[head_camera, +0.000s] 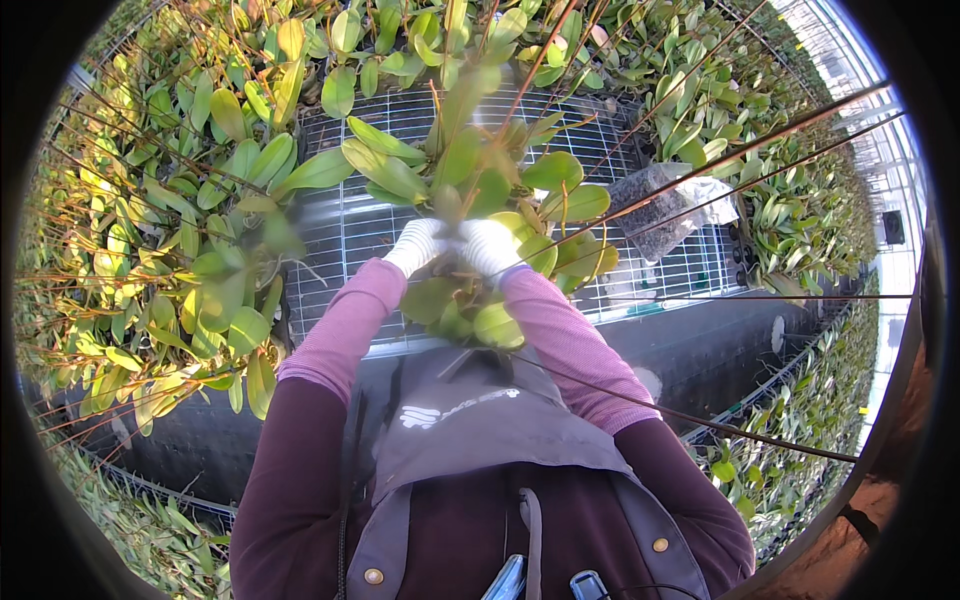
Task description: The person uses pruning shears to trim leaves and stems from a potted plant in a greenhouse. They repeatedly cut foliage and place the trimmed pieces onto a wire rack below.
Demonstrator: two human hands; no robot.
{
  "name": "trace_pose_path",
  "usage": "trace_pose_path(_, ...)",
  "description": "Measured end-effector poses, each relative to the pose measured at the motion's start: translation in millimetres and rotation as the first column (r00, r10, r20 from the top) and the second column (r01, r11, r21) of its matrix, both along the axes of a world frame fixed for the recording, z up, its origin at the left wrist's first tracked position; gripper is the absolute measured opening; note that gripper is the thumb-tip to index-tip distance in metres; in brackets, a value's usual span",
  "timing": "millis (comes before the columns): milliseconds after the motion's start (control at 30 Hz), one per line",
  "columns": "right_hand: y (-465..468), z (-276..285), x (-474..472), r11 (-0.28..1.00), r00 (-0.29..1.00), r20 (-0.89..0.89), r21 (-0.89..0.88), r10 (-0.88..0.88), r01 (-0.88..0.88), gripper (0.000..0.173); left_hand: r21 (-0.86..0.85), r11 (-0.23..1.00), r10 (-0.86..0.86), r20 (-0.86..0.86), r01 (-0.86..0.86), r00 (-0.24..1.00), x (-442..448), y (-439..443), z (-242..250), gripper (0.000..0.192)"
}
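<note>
Both my hands wear pale striped gloves and meet at the base of leafy orchid plants, above a wire mesh bench [337, 247]. My left hand [416, 244] is under the broad leaves of an orchid plant [390, 169] that fans out beyond it. Right beside it, my right hand [486, 244] touches or nears the same clump, with more orchid leaves [577, 202] to its right. Leaves and blur cover the fingers of both hands, so what they grip is hidden. Below my wrists, a few lower leaves [495, 326] hang over the bench's front edge, near my apron [465, 420].
A clear plastic bag of dark growing medium [652, 214] lies on the mesh at right. Dense orchids [202, 180] crowd the left side, with more orchids [690, 112] at the back right. Long thin flower stems [750, 142] reach across the right side towards me.
</note>
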State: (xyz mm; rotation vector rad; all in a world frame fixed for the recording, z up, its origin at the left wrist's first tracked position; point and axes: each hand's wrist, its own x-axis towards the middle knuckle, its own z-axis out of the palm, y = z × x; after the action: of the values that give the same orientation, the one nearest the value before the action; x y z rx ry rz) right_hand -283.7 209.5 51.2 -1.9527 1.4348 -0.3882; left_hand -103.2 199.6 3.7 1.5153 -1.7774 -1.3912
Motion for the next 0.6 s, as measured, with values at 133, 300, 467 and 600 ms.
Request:
trace_pose_path(133, -0.1, 6.1, 6.7, 0.999, 0.996, -0.092, 0.034, 0.011, -0.008, 0.027, -0.033, 0.999, 0.034, -0.031, -0.035, 0.999, -3.5, -1.2, -11.1, 0.034)
trace_pose_path(300, 3.0, 20.3, -7.0, 0.988, 0.987, 0.139, 0.146, -0.075, 0.054, 0.029, 0.134, 0.988, -0.016, -0.429, 0.081, 0.903, 47.0, -0.6, -24.0, 0.036)
trace_pose_path(467, 44.8, 45.3, -37.4, 0.985, 0.963, 0.217, -0.02, -0.161, 0.17, 0.029, 0.301, 0.885, 0.388, -0.057, -0.355, 0.92, 110.1, 79.5, -76.7, 0.022)
trace_pose_path(600, 101.1, 67.9, -61.0, 0.941, 0.914, 0.288, -0.098, -0.286, 0.325, 0.022, -0.124, 0.987, -0.063, 0.3, 0.104, 0.952, 66.2, 126.9, -109.6, 0.024)
